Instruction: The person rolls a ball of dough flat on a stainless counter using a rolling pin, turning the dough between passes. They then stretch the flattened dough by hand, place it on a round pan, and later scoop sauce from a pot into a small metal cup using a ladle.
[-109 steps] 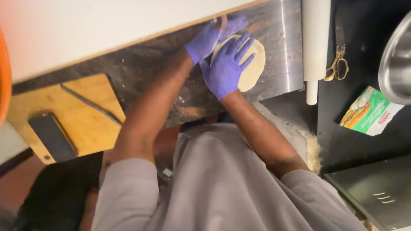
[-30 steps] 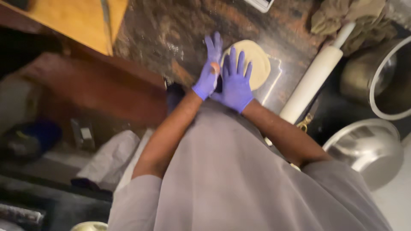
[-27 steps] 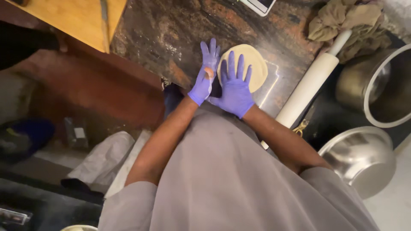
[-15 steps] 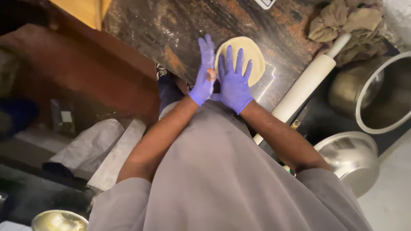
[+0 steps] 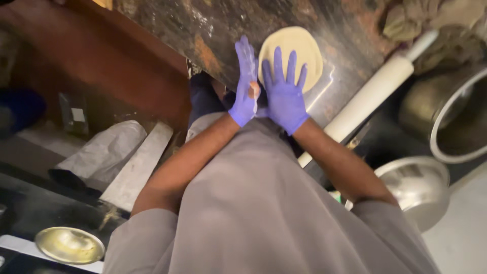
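— Where are your hands?

— Your right hand (image 5: 285, 96), in a purple glove, lies flat and open with the fingers spread, the fingertips on the near edge of the round of dough (image 5: 294, 50). It grips nothing. Your left hand (image 5: 245, 86), also gloved in purple, stands on edge just beside the right one, fingers straight and together, open as well; a bare patch shows through the glove near the thumb. Whether it touches the dough I cannot tell.

— And the dough?

— It lies flat on the dark speckled tabletop (image 5: 203, 30), pale and round, straight ahead of your fingers. A pale sheet (image 5: 324, 86) shows under its right edge.

— What lies around it?

— To your right a white rolling pin (image 5: 370, 101) lies slantwise, close beside the dough. Beyond its far end sits a crumpled brownish cloth (image 5: 431, 25). Right of the pin stands a big metal pot (image 5: 451, 116), and nearer you a shiny steel bowl (image 5: 418, 187).

— Any packages or labels?

— Low on your left a white bag (image 5: 101, 152) lies crumpled on the floor side, with a flat pale board (image 5: 139, 172) leaning beside it. A small white tag (image 5: 77, 115) sits on a dark thing further left. A brass-coloured dish (image 5: 68, 244) rests at the bottom left corner.
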`<state>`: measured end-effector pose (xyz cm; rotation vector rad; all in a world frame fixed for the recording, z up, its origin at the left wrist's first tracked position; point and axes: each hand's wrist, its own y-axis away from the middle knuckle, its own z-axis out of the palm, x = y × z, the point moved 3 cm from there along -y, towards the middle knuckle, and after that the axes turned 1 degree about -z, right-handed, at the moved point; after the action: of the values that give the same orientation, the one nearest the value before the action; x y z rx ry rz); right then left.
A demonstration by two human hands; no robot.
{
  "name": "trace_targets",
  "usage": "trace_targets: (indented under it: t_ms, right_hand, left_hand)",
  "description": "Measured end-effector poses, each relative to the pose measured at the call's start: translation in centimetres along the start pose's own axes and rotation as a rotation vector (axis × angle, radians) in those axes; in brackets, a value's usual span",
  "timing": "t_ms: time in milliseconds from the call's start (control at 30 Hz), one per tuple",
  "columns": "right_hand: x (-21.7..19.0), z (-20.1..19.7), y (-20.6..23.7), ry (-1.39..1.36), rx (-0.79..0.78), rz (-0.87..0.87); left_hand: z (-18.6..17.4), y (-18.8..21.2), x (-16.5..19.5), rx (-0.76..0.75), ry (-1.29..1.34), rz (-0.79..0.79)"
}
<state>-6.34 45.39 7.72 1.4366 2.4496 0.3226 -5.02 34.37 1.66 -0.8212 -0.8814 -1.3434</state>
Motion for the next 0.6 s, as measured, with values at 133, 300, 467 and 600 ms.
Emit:
trace_targets:
  t_ms: [133, 300, 467, 600]
  right_hand:
    - [0.1, -1.9, 0.1, -0.083, -0.001, -0.052]
    - [0.4, -2.6, 0.3, -0.095, -0.081, -0.061]
    - [0.9, -1.7, 0.9, -0.187, -0.002, -0.145]
    - [1.3, -1.7, 1.7, -0.054, 0.013, -0.162]
  left_hand:
    - [0.6, 0.0, 0.6, 0.020, -0.054, 0.042]
    - [1.1, 0.2, 1.2, 0.029, -0.055, 0.011]
    - [1.7, 1.0, 1.3, 0.078, -0.017, 0.020]
    - [2.5, 2.1, 1.3, 0.126, 0.008, 0.029]
